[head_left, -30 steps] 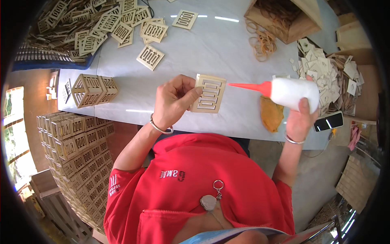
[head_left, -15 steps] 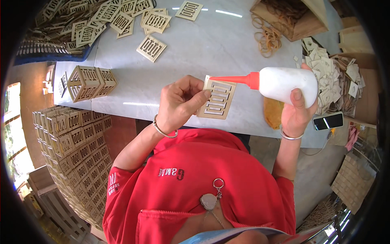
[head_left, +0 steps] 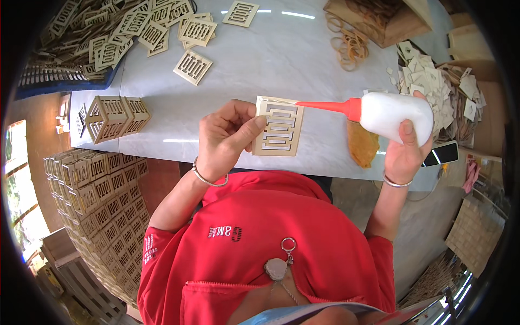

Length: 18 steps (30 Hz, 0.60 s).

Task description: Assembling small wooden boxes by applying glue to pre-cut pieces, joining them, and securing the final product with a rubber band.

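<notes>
My left hand (head_left: 230,132) pinches a cut-out wooden panel (head_left: 276,149) by its left edge, thumb in front. The panel is held up over the table's near edge. In my right hand (head_left: 407,149) a white glue bottle (head_left: 398,115) lies tilted sideways, its long red nozzle (head_left: 327,106) pointing left. The nozzle's tip meets the panel's top edge near the right corner. A thin glossy line shows along that top edge. Both hands are closed on what they hold.
Loose panels (head_left: 194,67) lie at the far left beside a blue basket (head_left: 103,84). Assembled wooden boxes (head_left: 116,119) stand left, above a tall stack (head_left: 103,216). Rubber bands (head_left: 346,49), a wooden box (head_left: 403,24), small wooden pieces (head_left: 433,78) and a phone (head_left: 441,154) are at right.
The nozzle tip has travelled from the panel's top left corner to near its right corner. My right hand moved right, and my left hand shifted slightly left, turning the panel more upright.
</notes>
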Motion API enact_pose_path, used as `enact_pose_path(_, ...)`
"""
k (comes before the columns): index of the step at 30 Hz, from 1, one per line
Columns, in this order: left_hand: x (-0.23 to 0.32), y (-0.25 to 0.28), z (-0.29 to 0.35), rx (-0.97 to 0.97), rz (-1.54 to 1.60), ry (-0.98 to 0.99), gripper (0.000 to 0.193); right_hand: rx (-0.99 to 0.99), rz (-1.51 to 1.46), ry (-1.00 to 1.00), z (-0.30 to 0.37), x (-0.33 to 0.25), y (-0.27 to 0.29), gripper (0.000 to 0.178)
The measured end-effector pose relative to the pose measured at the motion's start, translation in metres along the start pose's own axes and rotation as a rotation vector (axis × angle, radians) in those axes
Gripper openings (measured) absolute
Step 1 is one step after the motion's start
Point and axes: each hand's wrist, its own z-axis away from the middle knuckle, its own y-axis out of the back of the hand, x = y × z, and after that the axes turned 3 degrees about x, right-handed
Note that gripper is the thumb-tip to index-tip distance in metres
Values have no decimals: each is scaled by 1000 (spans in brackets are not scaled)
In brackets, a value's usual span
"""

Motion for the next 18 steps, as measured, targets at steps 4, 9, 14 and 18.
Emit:
enact_pose_path(4,-2,0,-1,-4,38,4,11,-3,6,-24,1,2,10,67)
enact_pose_path(9,-6,2,-5,-24,163,61,10,27,-107,-62,-2,9,7,66)
enact_pose_path(14,-7,6,-3,-35,251,80,9,73,-162,-94,-3,14,6,65)
enact_pose_path(18,-7,6,-4,-31,297,91,9,81,-220,-120,-4,18,7,64)
